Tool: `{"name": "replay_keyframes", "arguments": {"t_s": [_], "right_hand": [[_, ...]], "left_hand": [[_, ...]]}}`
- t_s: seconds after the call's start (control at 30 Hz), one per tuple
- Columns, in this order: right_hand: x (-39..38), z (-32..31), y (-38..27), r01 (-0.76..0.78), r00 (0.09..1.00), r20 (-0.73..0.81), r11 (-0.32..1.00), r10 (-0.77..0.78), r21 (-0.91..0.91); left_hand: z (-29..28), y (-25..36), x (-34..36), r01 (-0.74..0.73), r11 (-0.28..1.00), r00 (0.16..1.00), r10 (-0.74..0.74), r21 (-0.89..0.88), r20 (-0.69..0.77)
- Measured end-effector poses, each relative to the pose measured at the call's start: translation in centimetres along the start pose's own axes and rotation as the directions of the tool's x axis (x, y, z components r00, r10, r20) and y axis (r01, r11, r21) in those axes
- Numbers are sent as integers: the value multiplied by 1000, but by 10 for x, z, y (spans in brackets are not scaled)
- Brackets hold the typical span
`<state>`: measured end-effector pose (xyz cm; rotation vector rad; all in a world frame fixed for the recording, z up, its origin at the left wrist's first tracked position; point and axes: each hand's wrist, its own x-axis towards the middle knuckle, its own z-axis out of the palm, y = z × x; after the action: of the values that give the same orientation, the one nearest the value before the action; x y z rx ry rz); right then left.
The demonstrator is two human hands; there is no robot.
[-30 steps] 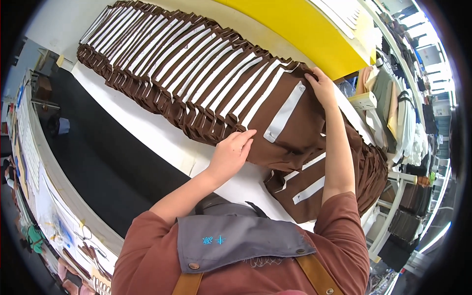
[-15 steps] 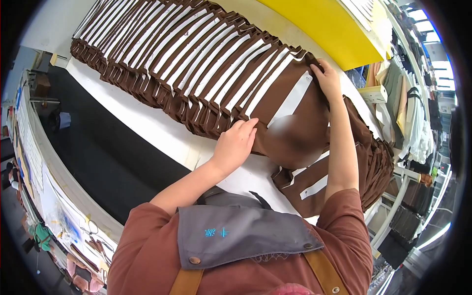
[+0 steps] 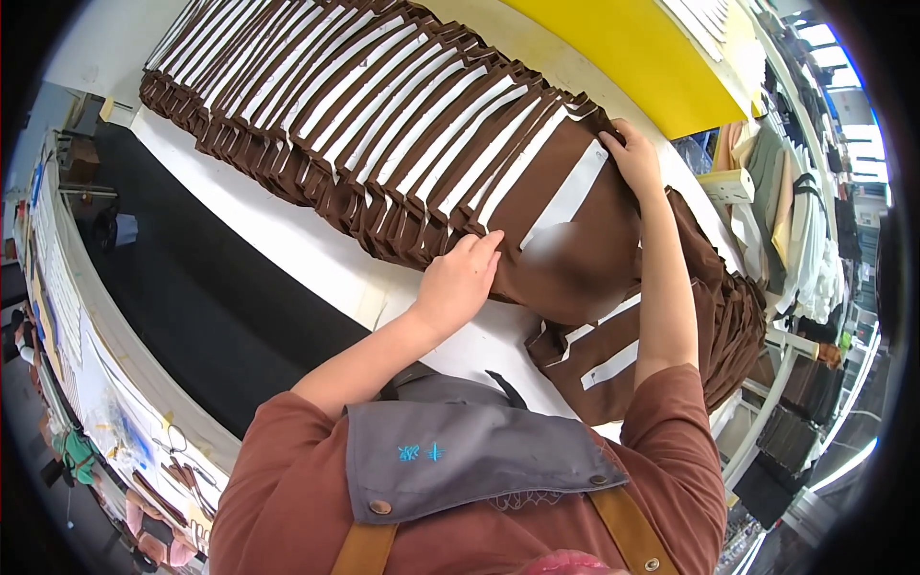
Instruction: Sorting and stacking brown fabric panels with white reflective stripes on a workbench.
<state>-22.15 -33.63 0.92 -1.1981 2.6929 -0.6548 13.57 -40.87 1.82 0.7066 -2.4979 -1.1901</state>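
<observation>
A brown fabric piece [image 3: 537, 182] with a pale strip [image 3: 565, 192] across it lies at the near right end of a long row of overlapping brown pieces [image 3: 316, 105] with white strips. My left hand [image 3: 462, 280] is closed on its lower left edge, fingertips pressed together on the cloth. At the upper right edge, my right hand [image 3: 634, 161] grips the same piece, its thumb on top and the other fingers partly hidden. Under my right forearm, a second heap of brown pieces [image 3: 709, 335] shows white strips too. Part of the fabric between my arms is blurred.
The white table [image 3: 489, 345] carries both piles. Black material [image 3: 211, 278] runs along its left side. A yellow panel [image 3: 613, 48] stands behind the row. Hanging fabrics [image 3: 781, 182] are at the right, and scissors [image 3: 177, 443] lie on a side table at the lower left.
My right hand has shifted slightly at the upper corner, and the cloth edge there lies a little differently. My left hand stays almost in place.
</observation>
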Motion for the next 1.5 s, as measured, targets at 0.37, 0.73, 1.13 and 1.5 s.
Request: {"name": "replay_keyframes", "arguments": {"t_s": [0.37,0.73,1.13,1.5], "right_hand": [[-3,-11,1,-68,997,35,994,65,88],[0,-10,-5,-137,988,82,990,133,45],[-16,-15,-15,-64,993,-94,998,66,23],[-25,-17,-40,56,982,-174,994,-72,-92]], "left_hand": [[-13,19,-14,48,999,997,-49,20,58],[-29,22,-24,236,922,966,-256,-306,-24],[-15,32,-10,-134,985,964,156,111,-217],[-36,23,-26,-21,999,966,13,-29,-259]]}}
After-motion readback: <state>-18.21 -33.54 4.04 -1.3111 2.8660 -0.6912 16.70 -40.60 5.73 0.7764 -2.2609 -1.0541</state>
